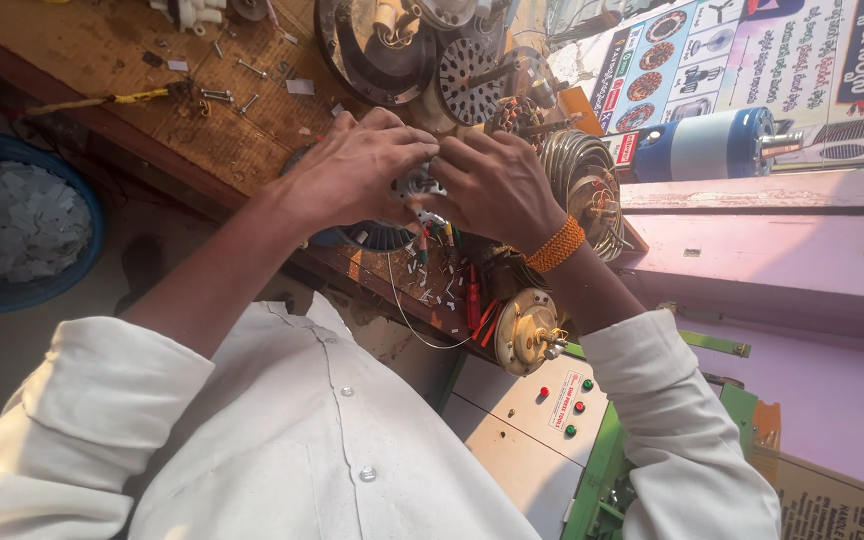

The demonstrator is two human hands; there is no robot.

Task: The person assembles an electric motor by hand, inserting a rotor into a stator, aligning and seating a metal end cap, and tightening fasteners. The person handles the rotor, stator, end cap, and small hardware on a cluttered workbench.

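Between my two sets of fingertips, dead centre of the bench edge, sits a small metal motor part (418, 186) with coloured wire leads (439, 236) dangling at its 6 o'clock. My left hand (357, 170) is curled tight over the part from 9 o'clock, fingers closed on it; my right hand (497, 185) pinches it from 3 o'clock, fingers narrow and gripping too, orange wrist band (558, 245) just behind. Exactly which face of the part each finger presses I cannot tell, the knuckles hide it. Judgement: best to keep the part steady with the left, work the leads with the right, avoid tugging the thin wire loop (407, 320) hanging at 6. Going outward: a red-handled tool (473, 298) and a brass-coloured rotor housing (527, 332) at 5 o'clock, a copper-wound stator (582, 185) at 3, a slotted metal disc (470, 80) at 12, loose screws (222, 97) on the wooden workbench (152, 130) at 10, a blue tub (12, 230) of white scraps far at 9.
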